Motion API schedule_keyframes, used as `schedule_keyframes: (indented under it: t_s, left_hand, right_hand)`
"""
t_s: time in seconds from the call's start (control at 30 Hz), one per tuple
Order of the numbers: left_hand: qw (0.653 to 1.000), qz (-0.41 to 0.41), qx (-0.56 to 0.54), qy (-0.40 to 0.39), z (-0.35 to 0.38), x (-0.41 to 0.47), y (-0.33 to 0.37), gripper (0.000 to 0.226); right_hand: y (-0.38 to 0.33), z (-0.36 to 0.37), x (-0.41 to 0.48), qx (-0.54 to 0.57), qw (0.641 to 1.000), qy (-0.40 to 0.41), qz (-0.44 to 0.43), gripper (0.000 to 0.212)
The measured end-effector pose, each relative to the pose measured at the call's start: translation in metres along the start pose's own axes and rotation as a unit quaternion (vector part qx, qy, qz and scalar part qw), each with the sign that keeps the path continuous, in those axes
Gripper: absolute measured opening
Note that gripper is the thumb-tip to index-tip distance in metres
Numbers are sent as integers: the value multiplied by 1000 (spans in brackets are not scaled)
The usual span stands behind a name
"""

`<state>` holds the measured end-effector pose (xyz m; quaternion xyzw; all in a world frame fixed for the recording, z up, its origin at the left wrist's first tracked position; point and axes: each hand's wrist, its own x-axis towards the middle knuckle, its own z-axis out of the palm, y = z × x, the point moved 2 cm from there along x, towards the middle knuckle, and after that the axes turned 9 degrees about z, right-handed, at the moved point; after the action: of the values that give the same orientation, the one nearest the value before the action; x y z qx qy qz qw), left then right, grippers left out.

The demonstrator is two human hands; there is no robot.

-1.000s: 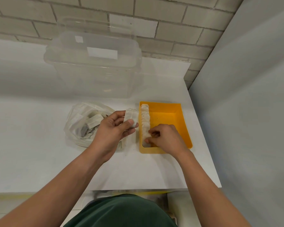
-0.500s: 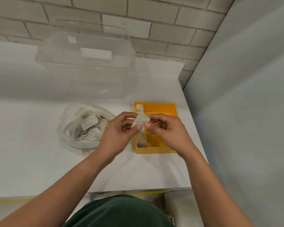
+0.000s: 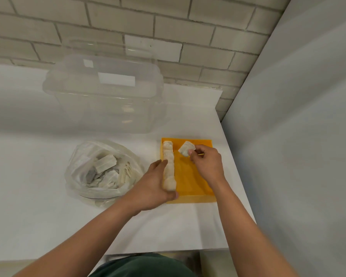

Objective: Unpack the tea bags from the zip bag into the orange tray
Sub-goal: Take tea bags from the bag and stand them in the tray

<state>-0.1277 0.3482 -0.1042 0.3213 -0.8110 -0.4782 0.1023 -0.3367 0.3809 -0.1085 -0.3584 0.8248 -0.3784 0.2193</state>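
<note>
White table (image 3: 38, 216): the work surface, set against a pale brick wall (image 3: 188, 21).

Clear plastic box (image 3: 104, 96): lidded, at the back of the table, behind the other items.

Zip bag (image 3: 78, 172): lies open and crumpled on the table, left of the tray and apart from it. It holds a loose heap of tea bags (image 3: 106, 164).

Orange tray (image 3: 190, 182): shallow and rectangular, near the table's right edge.

Left hand (image 3: 152, 186): lies against the tray's left side, with the fingers fairly straight along the wall and the thumb at the near-left corner. It is not curled round anything.

Right hand (image 3: 208, 164): reaches over the far half of the tray with its fingertips pinched on a single tea bag.

Row of tea bags (image 3: 169, 164): packed along the tray's left wall, from the far end to the near end.

Single tea bag (image 3: 185, 148): held tilted in the right hand's pinch, just right of the row's far end. Whether it touches the tray floor cannot be told.
</note>
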Motion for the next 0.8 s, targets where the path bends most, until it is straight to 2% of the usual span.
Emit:
schedule_keyframes:
  t_s: [0.17,0.27,0.4,0.57,0.8]
  left_hand:
    - [995,-6,79,-55,3,6,-1,128]
    - [995,9,87,-49,3,11,-4,125]
    - [995,22,92,-34,2,17,-9,115]
    - [995,31,91,-35,3,18,-12,116]
    - [994,35,99,-38,5,18,-12,116]
  right_hand:
    - [7,25,36,-119,991,-62,-3,18]
    - [10,37,47,-164,983,-78,-5,18]
    - [9,44,51,-146,988,-57,-5,15]
    - [11,45,47,-72,997,-20,38,11]
    - [14,43,49,-59,996,17,59,15]
